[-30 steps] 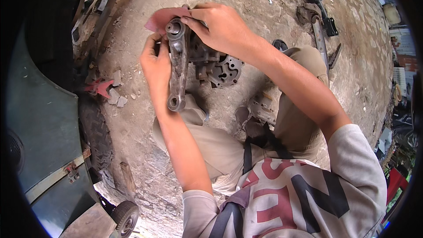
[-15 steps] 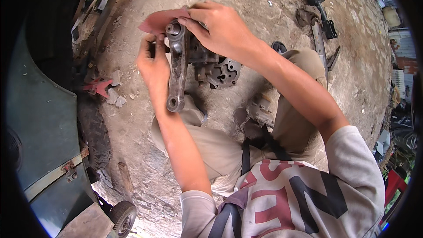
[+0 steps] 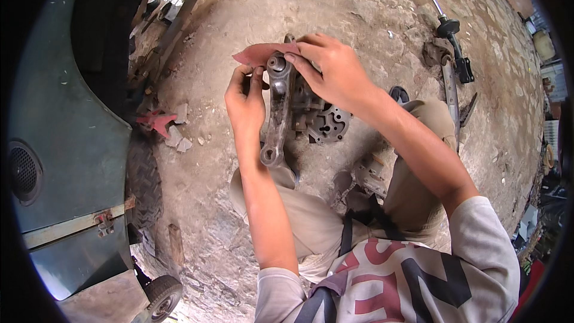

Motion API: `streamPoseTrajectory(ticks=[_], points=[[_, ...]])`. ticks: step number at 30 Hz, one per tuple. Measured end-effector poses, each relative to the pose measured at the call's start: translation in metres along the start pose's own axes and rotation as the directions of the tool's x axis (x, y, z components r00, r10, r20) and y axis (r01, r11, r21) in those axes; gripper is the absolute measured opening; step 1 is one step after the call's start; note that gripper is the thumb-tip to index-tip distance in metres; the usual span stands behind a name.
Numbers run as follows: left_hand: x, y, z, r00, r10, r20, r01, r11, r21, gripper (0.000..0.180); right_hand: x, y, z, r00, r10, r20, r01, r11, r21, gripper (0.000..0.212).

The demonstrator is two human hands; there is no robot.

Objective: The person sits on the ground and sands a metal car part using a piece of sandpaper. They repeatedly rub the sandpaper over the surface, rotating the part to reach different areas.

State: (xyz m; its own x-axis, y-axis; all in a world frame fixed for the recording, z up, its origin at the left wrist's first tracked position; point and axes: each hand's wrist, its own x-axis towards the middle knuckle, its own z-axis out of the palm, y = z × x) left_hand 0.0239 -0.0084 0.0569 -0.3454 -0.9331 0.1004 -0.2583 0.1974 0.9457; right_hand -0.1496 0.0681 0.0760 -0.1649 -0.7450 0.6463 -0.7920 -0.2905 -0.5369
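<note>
A piece of reddish sandpaper (image 3: 260, 54) is stretched behind the upper end of a worn metal lever arm (image 3: 278, 98). My right hand (image 3: 338, 72) pinches the paper's right end, its thumb beside the round stud at the lever's top. On the other side, my left hand (image 3: 246, 101) has thumb and finger curled close together at the paper's lower left edge. The lever stands in front of a grey metal housing (image 3: 330, 124) with several holes in its face, partly covered by the lever and my right hand. Where the paper passes behind the lever is hidden.
To the left stands a dark green vehicle panel (image 3: 72, 119) with a tyre (image 3: 145, 185) beside it. A red metal piece (image 3: 158, 122) lies near broken stones. At the right, a shock absorber (image 3: 451, 36) and a long metal bar (image 3: 449, 93) rest on the rough ground.
The whole view has shifted, so everything sits farther right and lower. The sandpaper now looks flatter and narrower behind the lever. Both hands keep their places at it.
</note>
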Motion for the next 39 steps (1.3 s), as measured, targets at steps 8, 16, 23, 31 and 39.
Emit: streamPoseTrajectory(ticks=[8,16,23,31,39], points=[[-0.005,0.003,0.007,0.999,0.009,-0.045,-0.009,1.0,-0.012,0.013,-0.001,0.002,0.002,0.998,0.052,0.026,-0.052,0.999,-0.018,0.022],[-0.003,0.002,0.003,0.99,0.121,-0.074,-0.126,0.989,-0.077,0.011,0.001,-0.005,-0.003,1.0,0.006,-0.022,-0.005,0.999,0.043,0.021],[0.001,-0.002,0.007,0.976,0.152,-0.153,-0.161,0.986,-0.045,0.012,0.004,-0.002,-0.001,0.997,-0.038,-0.07,0.037,0.999,-0.02,0.016],[0.007,-0.008,0.016,0.987,0.113,-0.115,-0.112,0.994,0.016,0.009,-0.001,0.003,0.005,0.998,0.056,0.014,-0.055,0.998,-0.042,0.017],[0.005,-0.004,0.012,0.999,0.025,-0.032,-0.027,0.997,-0.077,0.009,-0.003,0.006,0.008,0.999,0.034,-0.01,-0.034,0.999,-0.023,0.018]])
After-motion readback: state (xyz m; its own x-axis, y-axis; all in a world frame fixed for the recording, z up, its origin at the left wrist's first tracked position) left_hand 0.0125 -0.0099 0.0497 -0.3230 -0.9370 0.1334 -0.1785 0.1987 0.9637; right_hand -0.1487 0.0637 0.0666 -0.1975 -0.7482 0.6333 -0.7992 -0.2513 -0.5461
